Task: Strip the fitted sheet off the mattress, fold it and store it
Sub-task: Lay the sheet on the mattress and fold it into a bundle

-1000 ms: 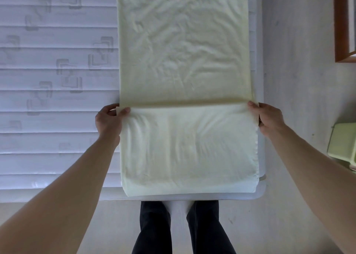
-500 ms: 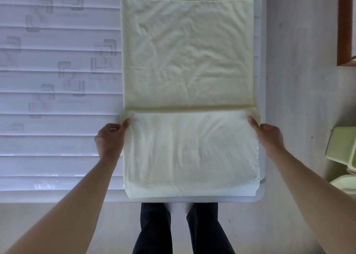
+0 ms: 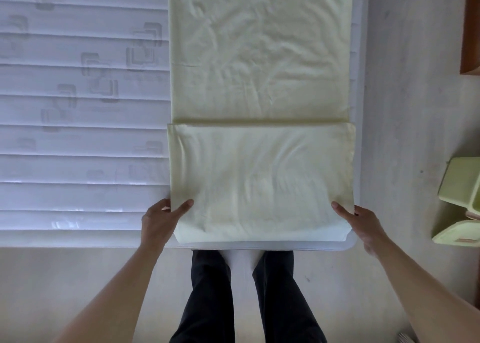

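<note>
The pale yellow-green fitted sheet (image 3: 259, 64) lies as a long folded strip along the right side of the bare white quilted mattress (image 3: 78, 114). Its near end is folded over into a flap (image 3: 262, 176) that reaches about a third of the way up the strip. My left hand (image 3: 162, 219) pinches the flap's near left corner, thumb on top. My right hand (image 3: 357, 221) grips the near right corner, thumb on the cloth and fingers under the edge.
The mattress's near edge (image 3: 78, 242) runs just in front of my legs (image 3: 244, 296). Pale floor lies to the right, with light green boxes (image 3: 459, 202) at the right edge and a brown wooden piece of furniture (image 3: 471, 30) at the upper right.
Both hands slid back toward me along the flap's sides, from its far fold line to its near corners. The flap now lies flat on the strip.
</note>
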